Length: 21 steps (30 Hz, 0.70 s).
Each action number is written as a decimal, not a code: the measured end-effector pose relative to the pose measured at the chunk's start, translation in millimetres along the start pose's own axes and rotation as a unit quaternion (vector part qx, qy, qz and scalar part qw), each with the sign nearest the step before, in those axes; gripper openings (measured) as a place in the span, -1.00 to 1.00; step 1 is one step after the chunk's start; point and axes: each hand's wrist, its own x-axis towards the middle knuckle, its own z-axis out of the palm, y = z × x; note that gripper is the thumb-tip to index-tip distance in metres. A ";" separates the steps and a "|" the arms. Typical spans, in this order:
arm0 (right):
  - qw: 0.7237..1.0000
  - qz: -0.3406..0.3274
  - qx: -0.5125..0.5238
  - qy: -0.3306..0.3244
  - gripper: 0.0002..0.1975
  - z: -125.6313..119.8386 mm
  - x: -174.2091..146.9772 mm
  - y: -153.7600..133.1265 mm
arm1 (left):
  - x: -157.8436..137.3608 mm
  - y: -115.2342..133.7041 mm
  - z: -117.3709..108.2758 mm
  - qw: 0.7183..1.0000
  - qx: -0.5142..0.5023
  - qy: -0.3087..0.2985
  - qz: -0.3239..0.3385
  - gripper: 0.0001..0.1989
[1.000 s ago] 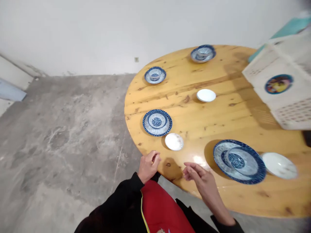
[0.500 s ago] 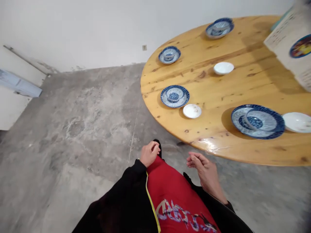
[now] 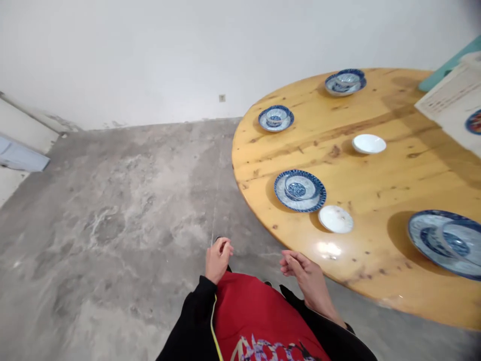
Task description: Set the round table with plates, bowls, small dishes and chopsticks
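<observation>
My left hand hangs in front of the red shirt with its fingers curled in, and I see nothing in it. My right hand is just off the near edge of the wooden table, fingers bent and pressed together with the thumb against them, also holding nothing visible. Closest to it on the table is a small white dish with brownish specks. Touching or nearly touching that dish is a blue-patterned plate bearing a clear bowl. Neither hand touches the tableware.
More blue-patterned plates with bowls stand at the left edge, the back and the right. A white bowl sits mid-table. Printed card or paper rises at the right. Concrete floor spreads leftward to a white wall.
The view has shifted, so the table and dishes appear lower and farther right. Both hands keep nearly the same pose. The white dish beside the right-hand plate has left the view.
</observation>
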 end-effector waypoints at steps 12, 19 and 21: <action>0.986 -0.135 0.014 0.094 -0.65 99.9 123.3 -146.5 | 198.7 -8.5 -156.9 0.998 0.060 -0.010 -0.013 -0.41; 0.921 -0.043 0.125 0.367 -0.88 -14.2 238.7 -228.3 | 287.5 -6.9 -162.0 0.994 0.087 -0.055 -0.048 -0.42; 0.903 -0.017 0.140 0.406 -0.85 -39.0 274.5 -238.3 | 304.6 -3.8 -163.5 0.994 0.097 -0.014 -0.052 -0.48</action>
